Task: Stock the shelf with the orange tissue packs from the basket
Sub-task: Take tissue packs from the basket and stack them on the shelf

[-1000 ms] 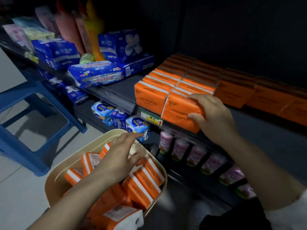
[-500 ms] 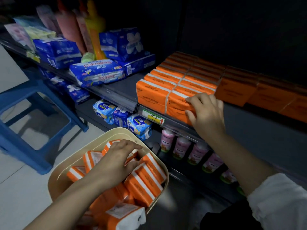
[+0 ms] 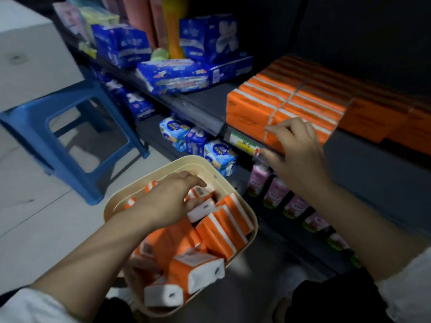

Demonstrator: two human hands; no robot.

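A beige basket [image 3: 202,163] sits low in front of me, holding several orange tissue packs [image 3: 224,229] with white ends. My left hand [image 3: 170,199] reaches into it, and its fingers and thumb curl round one orange tissue pack [image 3: 202,191] near the far rim. Rows of orange tissue packs [image 3: 249,113] fill the dark shelf [image 3: 203,101] up to its front edge. My right hand [image 3: 298,152] hovers just in front of the front row. Its fingers are loosely curled and hold nothing.
Blue tissue packs [image 3: 177,78] lie on the shelf to the left of the orange rows. A price label [image 3: 243,144] sits on the shelf edge. Pink bottles [image 3: 277,192] line the lower shelf. A blue stool [image 3: 58,117] stands on the floor at left, with a white box [image 3: 30,54] behind it.
My right hand let go of the pack it set in the front row and drew back slightly. My left hand closed round a pack in the basket. The view tilted down.
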